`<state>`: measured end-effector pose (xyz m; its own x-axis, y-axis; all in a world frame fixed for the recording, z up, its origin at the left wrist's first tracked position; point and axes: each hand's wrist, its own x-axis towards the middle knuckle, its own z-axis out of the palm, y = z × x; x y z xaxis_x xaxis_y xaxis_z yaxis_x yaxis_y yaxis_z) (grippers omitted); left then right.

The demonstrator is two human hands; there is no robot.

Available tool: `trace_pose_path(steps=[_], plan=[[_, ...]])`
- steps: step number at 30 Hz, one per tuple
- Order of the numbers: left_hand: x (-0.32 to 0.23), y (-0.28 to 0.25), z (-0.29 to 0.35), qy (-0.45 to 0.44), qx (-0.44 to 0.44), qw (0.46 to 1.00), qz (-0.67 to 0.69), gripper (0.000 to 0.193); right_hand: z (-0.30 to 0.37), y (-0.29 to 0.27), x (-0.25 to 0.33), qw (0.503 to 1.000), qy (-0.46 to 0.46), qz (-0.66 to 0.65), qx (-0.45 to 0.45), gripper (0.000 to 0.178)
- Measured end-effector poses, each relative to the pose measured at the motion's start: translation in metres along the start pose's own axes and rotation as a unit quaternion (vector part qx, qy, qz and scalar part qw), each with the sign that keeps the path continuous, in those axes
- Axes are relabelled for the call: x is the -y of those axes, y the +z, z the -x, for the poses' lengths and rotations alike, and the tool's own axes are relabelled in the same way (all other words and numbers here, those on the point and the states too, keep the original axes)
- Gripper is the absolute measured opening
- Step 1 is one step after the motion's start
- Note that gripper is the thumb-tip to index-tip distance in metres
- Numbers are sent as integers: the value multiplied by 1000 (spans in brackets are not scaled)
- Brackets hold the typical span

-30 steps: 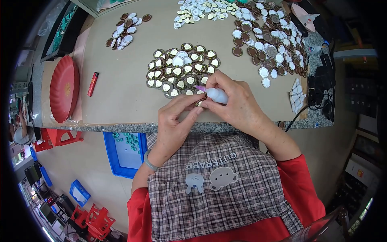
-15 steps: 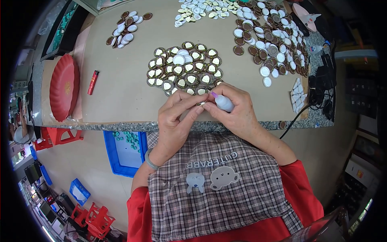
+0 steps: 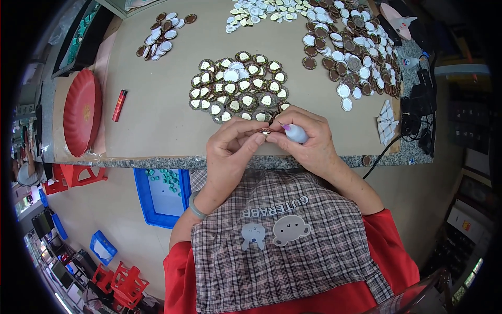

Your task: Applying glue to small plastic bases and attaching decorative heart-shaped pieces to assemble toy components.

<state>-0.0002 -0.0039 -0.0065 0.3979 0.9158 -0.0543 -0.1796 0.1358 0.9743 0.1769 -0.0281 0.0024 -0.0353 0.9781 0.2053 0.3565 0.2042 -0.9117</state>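
Black walls frame a long tray [image 3: 95, 44] at the upper left, with small green pieces inside; just below it a red dish [image 3: 70, 120] stands with a fluted, scalloped rim and a gold mark on its floor. Down on the floor, a small blue bin [image 3: 96, 252] shows a pale inside, its contents too small to tell; near it are red plastic stools [image 3: 124, 288]; back on the brown tabletop [image 3: 157, 115] lies a slim red stick [image 3: 120, 105]. Farther right, a larger blue bin [image 3: 145, 199] beneath the table edge has green, rounded bits gathered toward its far end; above, on the table, sits a loose heap of brown and white discs [image 3: 157, 39].

Mid-table, crimp-edged dark discs [image 3: 235, 86] bearing glossy cream shapes lie packed and overlapping, with plain white ones on top; the left hand [image 3: 230, 144] is close in front, its thumb and fingertips pinching a small disc [image 3: 265, 132], which is raised between the two hands; smooth cream pieces [image 3: 266, 10] spread at the far edge. The right hand [image 3: 309, 140] also has its thumb and fingertips at that disc, while gripping a white squeeze bottle [image 3: 296, 134] with a purple tip; rightward spreads a big mound of ridged brown and white discs [image 3: 355, 52]; nearest the right edge lie white angular pieces [image 3: 387, 123], beside black cable [image 3: 410, 125].
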Motion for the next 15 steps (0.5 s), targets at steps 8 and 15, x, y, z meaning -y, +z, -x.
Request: trace_pose_path(steps=[8,15], plan=[[2,3,2,21,-7,1000,7,16,2,4,2,1000,-25,6,-17,21],[8,2,4,47,-19,999,-7,16,4,6,9,999,-15,-1,-31,18]])
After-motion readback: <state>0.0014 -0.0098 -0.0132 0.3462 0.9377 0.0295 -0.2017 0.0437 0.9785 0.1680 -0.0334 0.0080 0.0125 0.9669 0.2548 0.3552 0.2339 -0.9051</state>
